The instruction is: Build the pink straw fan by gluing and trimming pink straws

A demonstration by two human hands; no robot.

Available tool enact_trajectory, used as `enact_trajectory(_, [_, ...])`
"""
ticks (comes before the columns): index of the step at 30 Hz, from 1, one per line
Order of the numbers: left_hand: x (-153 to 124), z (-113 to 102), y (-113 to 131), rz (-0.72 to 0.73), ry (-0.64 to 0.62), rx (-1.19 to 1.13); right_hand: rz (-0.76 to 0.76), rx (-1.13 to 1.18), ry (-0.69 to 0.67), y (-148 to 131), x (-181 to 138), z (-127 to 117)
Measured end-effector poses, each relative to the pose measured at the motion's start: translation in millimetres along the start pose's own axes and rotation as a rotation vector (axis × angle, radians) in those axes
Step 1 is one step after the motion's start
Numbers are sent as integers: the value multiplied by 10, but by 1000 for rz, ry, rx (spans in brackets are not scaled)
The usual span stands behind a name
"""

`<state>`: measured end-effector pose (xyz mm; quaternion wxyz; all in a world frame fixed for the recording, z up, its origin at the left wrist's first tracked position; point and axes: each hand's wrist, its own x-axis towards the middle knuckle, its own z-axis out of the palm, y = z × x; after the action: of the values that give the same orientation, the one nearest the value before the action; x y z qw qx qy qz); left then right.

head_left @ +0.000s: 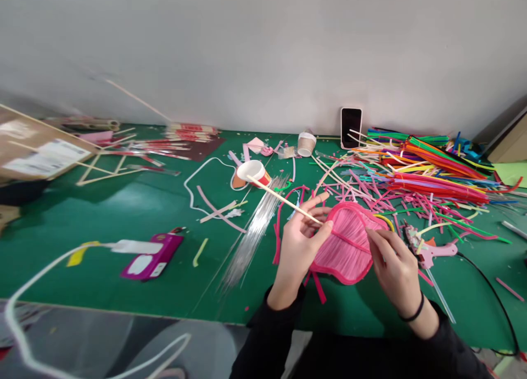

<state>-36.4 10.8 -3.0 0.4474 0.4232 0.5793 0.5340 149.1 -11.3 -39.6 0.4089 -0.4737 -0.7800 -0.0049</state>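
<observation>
My left hand (300,244) is closed, thumb and fingers gripping a thin pale wooden stick (284,198) where it meets a pink petal-shaped piece (343,255). The piece has a fuzzy pipe-cleaner rim, fine pink strands across it and a darker pink line down its middle. At its right edge, my right hand (393,266) pinches with thumb and fingers; the fingertips partly hide what they grip. From my left hand the stick slants up and left, its far end overlapping a paper cup (255,173). Further pink pipe cleaners (278,230) lie just behind and below the piece.
Thin clear strands (255,230) lie left of my hands. A pink glue gun (436,251) with a black cord is at right, near heaped coloured pipe cleaners (436,176). A phone (351,127) leans on the wall. A purple box (154,256) and white cable (41,274) are left.
</observation>
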Motion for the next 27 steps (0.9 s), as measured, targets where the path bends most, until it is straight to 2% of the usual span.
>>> enact_trajectory(7, [-55,-10,5,18,46,54,9,0,-7,6,-7,17])
enact_trajectory(22, [-10,-77,-80,8,-46,-39,-19,-28,-51,8,-3,-11])
enact_trajectory(27, [-13,-59,-54,5,-33,-25,-31,-34,-33,-6,8,-44])
